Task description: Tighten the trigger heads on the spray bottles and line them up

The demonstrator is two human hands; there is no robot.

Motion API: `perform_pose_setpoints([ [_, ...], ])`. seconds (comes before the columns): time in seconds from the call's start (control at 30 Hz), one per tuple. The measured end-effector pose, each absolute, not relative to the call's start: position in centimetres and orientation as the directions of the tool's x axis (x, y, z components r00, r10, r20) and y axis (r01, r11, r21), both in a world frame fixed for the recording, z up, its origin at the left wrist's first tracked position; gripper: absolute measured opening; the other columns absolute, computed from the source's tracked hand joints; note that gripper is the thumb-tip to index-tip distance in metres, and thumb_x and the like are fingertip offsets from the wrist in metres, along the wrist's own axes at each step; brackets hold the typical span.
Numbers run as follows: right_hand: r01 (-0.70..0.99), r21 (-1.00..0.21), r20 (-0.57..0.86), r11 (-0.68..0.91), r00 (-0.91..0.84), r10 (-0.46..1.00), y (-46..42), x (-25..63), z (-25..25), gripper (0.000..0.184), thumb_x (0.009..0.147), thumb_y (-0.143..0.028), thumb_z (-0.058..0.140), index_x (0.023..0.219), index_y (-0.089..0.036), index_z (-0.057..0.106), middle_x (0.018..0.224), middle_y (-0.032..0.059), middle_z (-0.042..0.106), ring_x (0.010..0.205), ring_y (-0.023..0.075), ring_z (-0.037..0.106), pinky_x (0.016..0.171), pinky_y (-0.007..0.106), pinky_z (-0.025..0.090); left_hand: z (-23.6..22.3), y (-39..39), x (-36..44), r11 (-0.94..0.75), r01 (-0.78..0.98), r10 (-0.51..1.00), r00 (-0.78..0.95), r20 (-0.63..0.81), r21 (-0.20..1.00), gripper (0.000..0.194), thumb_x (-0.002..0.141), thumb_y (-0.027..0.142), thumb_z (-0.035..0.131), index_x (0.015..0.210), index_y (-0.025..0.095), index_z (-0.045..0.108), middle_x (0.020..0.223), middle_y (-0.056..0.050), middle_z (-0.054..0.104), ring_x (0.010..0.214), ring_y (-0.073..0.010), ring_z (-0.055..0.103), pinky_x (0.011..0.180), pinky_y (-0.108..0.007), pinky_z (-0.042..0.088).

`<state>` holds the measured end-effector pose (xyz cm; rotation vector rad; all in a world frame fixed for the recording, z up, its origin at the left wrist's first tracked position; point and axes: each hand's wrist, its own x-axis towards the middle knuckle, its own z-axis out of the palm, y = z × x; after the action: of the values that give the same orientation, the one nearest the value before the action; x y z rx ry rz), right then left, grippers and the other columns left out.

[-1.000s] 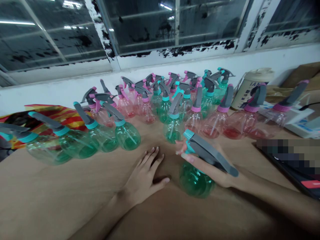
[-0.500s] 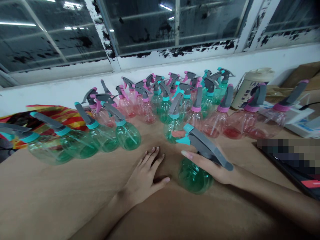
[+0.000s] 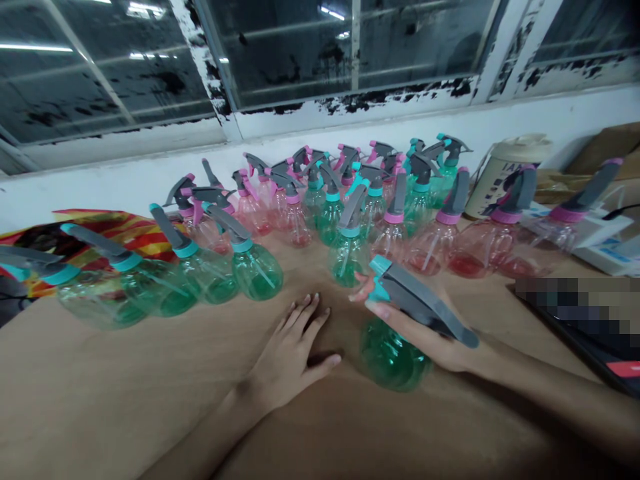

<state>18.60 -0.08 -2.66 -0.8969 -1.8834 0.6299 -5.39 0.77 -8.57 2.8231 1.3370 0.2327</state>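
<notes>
My right hand (image 3: 425, 337) grips a green spray bottle (image 3: 393, 360) by its neck, below a grey head with a turquoise nozzle and trigger. Its fingers wrap round the far side, with fingertips at the trigger. The bottle is tilted a little, nozzle toward the left. My left hand (image 3: 293, 353) lies flat on the wooden table (image 3: 125, 400), fingers spread, holding nothing. Just beyond it stand a green bottle (image 3: 257, 273) with a turquoise collar and another green bottle (image 3: 346, 260).
Several green bottles (image 3: 157, 287) line the left side. Pink bottles (image 3: 467, 250) stand to the right, with a mixed cluster behind. A cream container (image 3: 507, 173) and a white device (image 3: 607, 237) are at the back right. A dark-edged object (image 3: 565, 347), partly blurred out, lies at right.
The bottle in my right hand has shifted slightly right and down, and the fingertips now press closer at its trigger. My left hand stays where it was.
</notes>
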Motion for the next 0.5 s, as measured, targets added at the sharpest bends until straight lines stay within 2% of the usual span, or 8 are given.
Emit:
perform_pose_setpoints([
  [0.1,0.261,-0.774,0.487,0.576,-0.334,0.807,-0.3,18.66,-2.62,0.011,0.088,-0.035,0.055,0.089,-0.026,0.06,0.083,0.0005,0.067,0.07,0.0162,0.064,0.066,0.031,0.053,-8.61,0.77,-5.39,-0.635,0.77,0.77,0.625,0.124,0.062,0.066,0.089,0.055,0.047,0.14,0.014,0.037,0.151,-0.016,0.03,0.139,-0.0307,0.027,0.111,-0.052,0.03],
  [0.23,0.284,-0.782,0.455,0.555,-0.348,0.82,-0.25,18.69,-2.46,0.012,0.088,-0.035,0.055,0.082,-0.025,0.059,0.077,-0.0004,0.065,0.065,0.0152,0.062,0.063,0.031,0.053,-8.62,0.78,-5.4,-0.637,0.769,0.766,0.627,0.14,0.043,0.064,0.09,0.054,0.045,0.14,0.015,0.036,0.151,-0.015,0.031,0.14,-0.0293,0.027,0.111,-0.052,0.03],
  [0.33,0.266,-0.79,0.463,0.552,-0.332,0.822,-0.08,18.62,-2.5,0.012,0.087,-0.034,0.058,0.094,-0.026,0.061,0.084,0.0,0.067,0.07,0.0161,0.064,0.067,0.031,0.054,-8.61,0.78,-5.41,-0.638,0.768,0.766,0.627,0.146,0.053,0.063,0.091,0.054,0.045,0.14,0.016,0.036,0.151,-0.014,0.032,0.139,-0.0287,0.028,0.111,-0.051,0.03],
  [0.5,0.283,-0.784,0.468,0.553,-0.317,0.825,-0.15,18.6,-2.52,0.035,0.085,-0.03,0.061,0.119,-0.029,0.058,0.1,0.0016,0.069,0.08,0.0191,0.066,0.078,0.035,0.055,-8.62,0.79,-5.43,-0.638,0.767,0.767,0.625,0.145,0.071,0.063,0.09,0.053,0.046,0.14,0.015,0.037,0.151,-0.015,0.03,0.139,-0.0298,0.027,0.112,-0.052,0.029],
])
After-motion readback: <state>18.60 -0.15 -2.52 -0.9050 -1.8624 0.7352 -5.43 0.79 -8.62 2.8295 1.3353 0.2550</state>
